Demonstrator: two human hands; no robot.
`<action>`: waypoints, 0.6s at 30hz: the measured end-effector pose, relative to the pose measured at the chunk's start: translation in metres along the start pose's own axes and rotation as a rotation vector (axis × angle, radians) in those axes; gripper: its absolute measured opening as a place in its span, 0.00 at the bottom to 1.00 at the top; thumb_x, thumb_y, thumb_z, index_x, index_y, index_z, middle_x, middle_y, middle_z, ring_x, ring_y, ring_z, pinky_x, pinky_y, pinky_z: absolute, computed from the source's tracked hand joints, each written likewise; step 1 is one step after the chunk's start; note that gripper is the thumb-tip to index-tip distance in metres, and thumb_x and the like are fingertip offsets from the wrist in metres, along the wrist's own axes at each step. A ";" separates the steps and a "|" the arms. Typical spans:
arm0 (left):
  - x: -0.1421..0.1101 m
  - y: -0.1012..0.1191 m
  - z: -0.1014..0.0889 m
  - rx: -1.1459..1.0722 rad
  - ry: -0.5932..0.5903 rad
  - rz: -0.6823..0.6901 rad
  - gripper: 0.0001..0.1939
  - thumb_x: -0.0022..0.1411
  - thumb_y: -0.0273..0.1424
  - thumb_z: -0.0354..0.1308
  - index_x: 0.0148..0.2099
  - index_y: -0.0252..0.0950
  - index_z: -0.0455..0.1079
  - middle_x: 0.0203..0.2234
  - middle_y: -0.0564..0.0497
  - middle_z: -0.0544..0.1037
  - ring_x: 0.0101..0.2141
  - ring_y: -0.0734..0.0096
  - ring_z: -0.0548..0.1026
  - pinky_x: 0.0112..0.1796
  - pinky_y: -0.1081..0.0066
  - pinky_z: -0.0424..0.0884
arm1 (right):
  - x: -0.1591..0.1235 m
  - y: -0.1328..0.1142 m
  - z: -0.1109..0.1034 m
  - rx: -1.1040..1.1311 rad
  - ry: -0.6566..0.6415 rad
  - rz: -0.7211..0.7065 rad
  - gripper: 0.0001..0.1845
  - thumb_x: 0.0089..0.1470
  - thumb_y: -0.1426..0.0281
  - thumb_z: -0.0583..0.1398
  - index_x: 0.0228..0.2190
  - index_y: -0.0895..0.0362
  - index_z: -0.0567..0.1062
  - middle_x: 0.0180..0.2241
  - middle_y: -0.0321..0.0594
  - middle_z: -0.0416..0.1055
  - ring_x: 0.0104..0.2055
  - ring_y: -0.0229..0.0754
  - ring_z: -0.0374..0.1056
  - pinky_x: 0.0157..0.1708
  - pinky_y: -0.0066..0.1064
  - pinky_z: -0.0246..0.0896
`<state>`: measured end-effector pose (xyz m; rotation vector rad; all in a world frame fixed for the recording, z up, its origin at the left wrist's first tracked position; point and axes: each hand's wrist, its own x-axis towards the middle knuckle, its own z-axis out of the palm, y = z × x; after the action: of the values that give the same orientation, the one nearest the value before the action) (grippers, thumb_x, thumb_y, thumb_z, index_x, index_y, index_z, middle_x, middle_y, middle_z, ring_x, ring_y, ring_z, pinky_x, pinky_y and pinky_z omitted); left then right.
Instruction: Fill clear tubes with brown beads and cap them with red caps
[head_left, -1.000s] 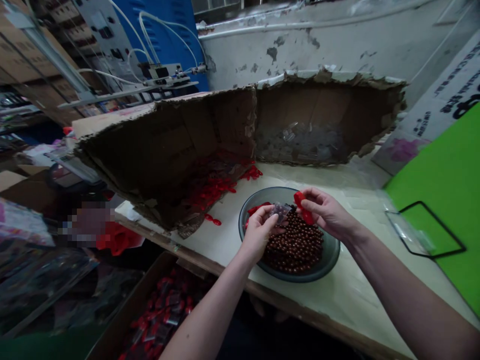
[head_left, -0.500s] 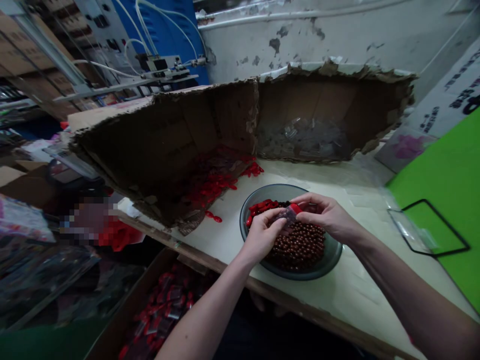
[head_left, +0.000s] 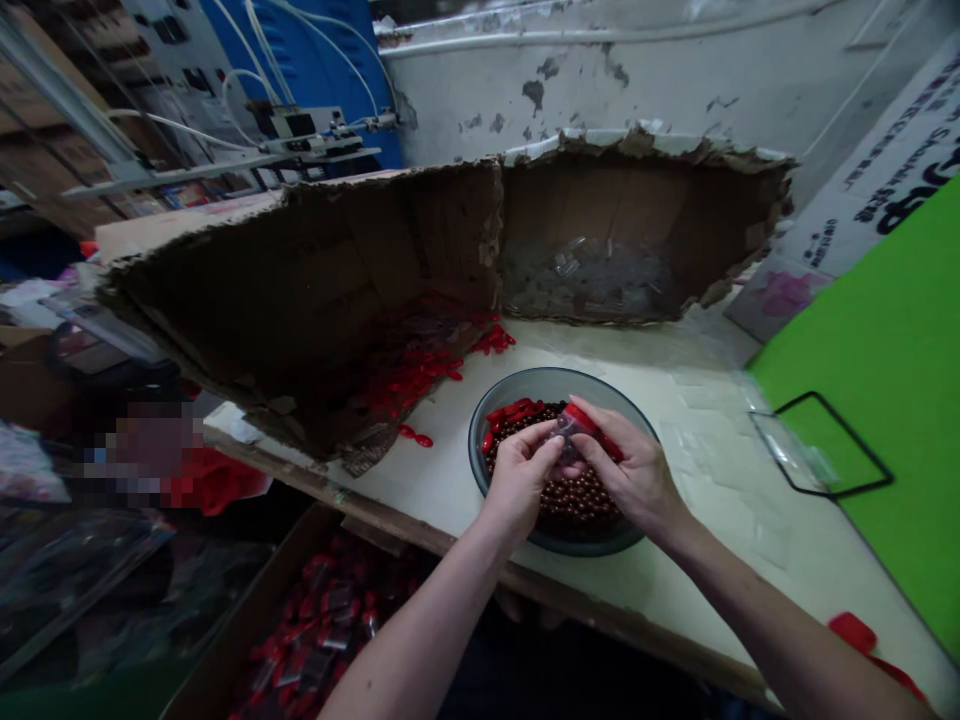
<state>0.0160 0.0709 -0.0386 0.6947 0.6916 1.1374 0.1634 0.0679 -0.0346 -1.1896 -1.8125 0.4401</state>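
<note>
Over the grey bowl (head_left: 566, 380), a small clear container with a red lid (head_left: 576, 420) is held between both my hands. Thumb and fingers of my left hand (head_left: 519, 478) are closed on its clear body, which looks dark inside. My right hand (head_left: 636, 472) wraps round the lid end, its thumb pressed near the body and its fingers over the red part. Below lie many shiny brown beads (head_left: 581, 505) filling the bowl. Several red pieces (head_left: 516, 410) rest at the bowl's far left side. Fingers hide part of the container.
Behind the bowl stand cut cardboard boxes (head_left: 390, 220), with red pieces (head_left: 420, 370) and clear plastic containers (head_left: 600, 275) inside. A carton of red-lidded containers (head_left: 315, 630) sits below the table's edge. At right are a green board (head_left: 862, 370) and red items (head_left: 853, 632).
My right hand has shifted from pinching the lid's right side to wrapping over it, closer to my left hand. The view has turned slightly right, bringing red items into the lower right.
</note>
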 end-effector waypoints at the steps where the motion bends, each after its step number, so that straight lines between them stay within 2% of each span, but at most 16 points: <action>1: 0.000 0.000 0.000 0.014 -0.014 0.003 0.22 0.51 0.34 0.67 0.46 0.28 0.73 0.33 0.46 0.79 0.25 0.77 0.75 0.30 0.77 0.73 | -0.001 0.000 0.001 -0.008 -0.002 0.001 0.23 0.61 0.66 0.56 0.58 0.48 0.66 0.49 0.40 0.71 0.50 0.43 0.68 0.50 0.35 0.61; 6: 0.004 0.002 -0.005 0.109 -0.125 -0.064 0.17 0.54 0.36 0.64 0.42 0.29 0.72 0.29 0.48 0.77 0.25 0.75 0.75 0.27 0.75 0.74 | 0.001 0.001 -0.004 0.014 -0.076 0.037 0.20 0.62 0.63 0.55 0.55 0.48 0.70 0.46 0.41 0.69 0.48 0.43 0.67 0.49 0.35 0.61; 11: 0.003 0.004 -0.015 0.189 -0.240 -0.167 0.18 0.56 0.40 0.62 0.42 0.31 0.70 0.28 0.48 0.77 0.23 0.74 0.75 0.24 0.76 0.71 | 0.019 0.001 -0.015 0.121 -0.080 0.118 0.19 0.61 0.56 0.53 0.46 0.50 0.77 0.36 0.40 0.67 0.39 0.41 0.67 0.42 0.33 0.61; 14: 0.000 0.003 -0.014 0.254 -0.296 -0.233 0.19 0.54 0.40 0.62 0.42 0.30 0.71 0.26 0.49 0.76 0.20 0.76 0.73 0.22 0.77 0.69 | 0.034 -0.004 -0.014 0.385 -0.157 0.249 0.25 0.62 0.52 0.49 0.45 0.52 0.78 0.32 0.38 0.68 0.35 0.39 0.65 0.39 0.32 0.61; 18: -0.002 0.003 -0.006 0.332 -0.289 -0.242 0.19 0.53 0.42 0.62 0.40 0.31 0.70 0.21 0.52 0.73 0.17 0.79 0.68 0.19 0.78 0.64 | 0.045 -0.013 -0.003 0.846 -0.387 0.449 0.32 0.61 0.47 0.45 0.47 0.54 0.76 0.35 0.41 0.71 0.40 0.40 0.67 0.44 0.32 0.61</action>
<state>0.0091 0.0706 -0.0401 1.0048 0.7010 0.6882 0.1528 0.1001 -0.0027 -0.9089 -1.3716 1.6009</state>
